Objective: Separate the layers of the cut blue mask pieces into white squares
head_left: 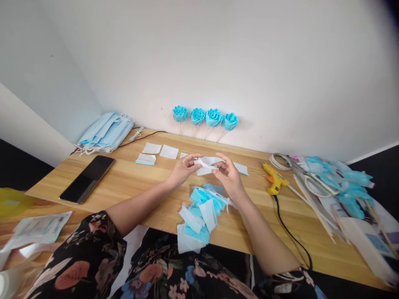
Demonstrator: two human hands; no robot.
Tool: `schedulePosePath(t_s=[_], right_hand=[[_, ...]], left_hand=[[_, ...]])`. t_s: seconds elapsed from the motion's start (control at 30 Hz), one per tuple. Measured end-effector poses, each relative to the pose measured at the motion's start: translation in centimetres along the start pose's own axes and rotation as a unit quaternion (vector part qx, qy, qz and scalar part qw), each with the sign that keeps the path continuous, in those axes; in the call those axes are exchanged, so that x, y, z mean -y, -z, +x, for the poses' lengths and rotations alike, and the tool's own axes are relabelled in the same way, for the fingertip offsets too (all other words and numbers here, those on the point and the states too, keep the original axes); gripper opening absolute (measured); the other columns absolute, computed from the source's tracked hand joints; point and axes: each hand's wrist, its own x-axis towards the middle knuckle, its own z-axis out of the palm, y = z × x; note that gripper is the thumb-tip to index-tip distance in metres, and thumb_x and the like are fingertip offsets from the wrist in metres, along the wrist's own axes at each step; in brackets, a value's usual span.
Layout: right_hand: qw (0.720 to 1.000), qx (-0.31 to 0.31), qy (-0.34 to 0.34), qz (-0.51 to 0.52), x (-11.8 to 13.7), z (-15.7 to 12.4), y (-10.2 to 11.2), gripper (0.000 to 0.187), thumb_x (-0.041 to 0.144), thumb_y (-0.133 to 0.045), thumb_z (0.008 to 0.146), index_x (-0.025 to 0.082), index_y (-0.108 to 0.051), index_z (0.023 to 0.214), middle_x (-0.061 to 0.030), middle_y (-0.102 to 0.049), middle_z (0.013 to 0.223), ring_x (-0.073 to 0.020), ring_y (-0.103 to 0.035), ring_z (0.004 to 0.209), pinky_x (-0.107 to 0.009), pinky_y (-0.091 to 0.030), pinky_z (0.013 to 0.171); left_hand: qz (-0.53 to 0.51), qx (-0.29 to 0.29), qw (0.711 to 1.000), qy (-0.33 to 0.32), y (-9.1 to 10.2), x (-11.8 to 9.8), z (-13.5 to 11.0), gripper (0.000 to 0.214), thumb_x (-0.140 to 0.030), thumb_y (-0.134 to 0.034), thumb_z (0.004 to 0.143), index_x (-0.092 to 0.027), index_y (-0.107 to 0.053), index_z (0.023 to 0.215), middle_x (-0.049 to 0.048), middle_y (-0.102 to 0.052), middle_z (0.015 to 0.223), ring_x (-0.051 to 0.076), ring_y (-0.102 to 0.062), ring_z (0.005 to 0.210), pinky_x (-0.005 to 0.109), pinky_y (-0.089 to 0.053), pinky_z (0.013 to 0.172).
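Pinching a white strip (207,165) at both ends, you held it just above the wooden table (131,185), mid-table and a little toward the far side. Your left hand (183,169) gripped the strip's left end between thumb and fingers. Your right hand (229,174) gripped the right end, fingers curled onto it. The strip looked crumpled and partly folded; exact fold unclear.

Just near of your hands lay a pile of cut mask pieces (199,216), blue and white, hanging over the near table edge. Far-left of your hands, two white squares (169,152) lay flat on the wood, with a white piece with a blue edge (146,159) beside them. A black phone (87,178) lay at near left, well apart from the hands. A stack of blue masks (106,132) sat at the far-left corner. Four blue roses (205,117) on sticks leaned on the wall at the far edge.

To the right lay a yellow glue gun (274,179), its black cord (289,234) running off the near edge. Scissors (304,179) and wooden sticks (314,209) lay further right among blue scraps.
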Motion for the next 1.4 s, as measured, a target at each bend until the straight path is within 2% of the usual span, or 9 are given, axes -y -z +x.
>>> schedulePosePath(t_s=[0.23,0.37,0.53,0.67,0.77,1.1,1.2,1.3,1.4], right_hand=[[0.989,-0.042,0.088,-0.113,0.7,-0.2,0.7,0.051,0.022,-0.061,0.082,0.028,-0.054,0.132,0.0007,-0.062,0.089,-0.0154,-0.062,0.087,-0.034,-0.05,0.09],[0.966,-0.027,0.134,-0.219,1.3,-0.4,0.8,0.052,0.018,-0.058,0.084,0.029,-0.054,0.135,-0.0003,-0.067,0.092,-0.0172,-0.064,0.089,-0.036,-0.049,0.093],[0.974,-0.006,0.123,-0.192,1.5,-0.6,0.8,0.054,0.024,-0.058,0.087,0.031,-0.05,0.14,-0.0024,-0.069,0.1,-0.0195,-0.065,0.095,-0.039,-0.049,0.095],[0.991,0.01,0.085,-0.1,0.9,-0.4,0.9,0.063,0.032,-0.06,0.087,0.029,-0.04,0.147,-0.0064,-0.067,0.111,-0.0209,-0.063,0.103,-0.041,-0.049,0.096],[0.99,0.027,0.058,-0.123,0.8,-0.3,0.9,0.065,0.031,-0.061,0.086,0.027,-0.04,0.148,-0.0036,-0.068,0.097,-0.0198,-0.064,0.093,-0.042,-0.048,0.094],[0.985,0.011,0.043,-0.168,1.0,-0.5,0.9,0.057,0.033,-0.059,0.087,0.026,-0.048,0.143,-0.0025,-0.07,0.091,-0.0207,-0.065,0.088,-0.042,-0.048,0.091],[0.986,0.02,0.06,-0.154,0.8,-0.6,0.8,0.057,0.032,-0.059,0.088,0.028,-0.047,0.144,-0.0016,-0.07,0.091,-0.0196,-0.065,0.087,-0.042,-0.049,0.092],[0.988,0.031,0.066,-0.133,0.8,-0.9,0.6,0.057,0.032,-0.059,0.089,0.029,-0.046,0.145,-0.0014,-0.07,0.093,-0.0182,-0.065,0.087,-0.038,-0.05,0.089],[0.993,0.037,0.056,-0.1,0.8,-1.0,0.5,0.058,0.034,-0.06,0.089,0.029,-0.046,0.145,-0.0021,-0.071,0.093,-0.0175,-0.065,0.084,-0.035,-0.053,0.081]], left_hand=[[0.048,0.034,0.998,-0.011,0.6,0.3,0.7,0.083,-0.031,-0.083,0.068,-0.024,-0.045,0.141,0.0106,-0.064,0.116,0.016,-0.062,0.09,0.029,-0.051,0.076],[0.197,0.071,0.975,-0.071,0.4,-1.5,1.2,0.079,-0.03,-0.081,0.068,-0.025,-0.048,0.14,0.013,-0.061,0.127,0.022,-0.059,0.107,0.034,-0.047,0.089],[0.345,0.126,0.923,-0.118,-1.4,-4.0,1.7,0.061,-0.015,-0.068,0.073,-0.023,-0.057,0.133,0.0038,-0.069,0.096,0.018,-0.063,0.089,0.03,-0.046,0.084],[0.32,0.062,0.94,-0.105,-2.3,-4.7,1.8,0.048,-0.012,-0.059,0.078,-0.018,-0.063,0.125,0.0023,-0.065,0.087,0.015,-0.061,0.081,0.026,-0.046,0.077],[0.237,0.014,0.968,-0.078,-2.0,-4.7,1.5,0.046,-0.014,-0.06,0.078,-0.013,-0.061,0.124,0.0023,-0.062,0.084,0.014,-0.061,0.077,0.025,-0.047,0.072],[0.213,-0.14,0.965,-0.066,4.5,-4.0,-0.7,0.036,-0.016,-0.06,0.074,-0.013,-0.062,0.111,-0.0033,-0.059,0.073,0.009,-0.058,0.061,0.024,-0.045,0.067],[0.267,-0.094,0.956,-0.082,4.1,-4.3,-1.1,0.034,-0.026,-0.066,0.077,-0.016,-0.065,0.109,0.0022,-0.067,0.084,0.014,-0.062,0.078,0.026,-0.047,0.074],[0.321,0.017,0.943,-0.086,2.3,-4.5,-1.2,0.036,-0.031,-0.074,0.072,-0.019,-0.07,0.106,0.0069,-0.072,0.105,0.019,-0.064,0.098,0.031,-0.047,0.088],[0.32,0.08,0.943,-0.043,0.9,-3.9,-1.0,0.02,-0.028,-0.075,0.07,-0.018,-0.072,0.087,0.0055,-0.074,0.092,0.019,-0.066,0.088,0.031,-0.048,0.084]])
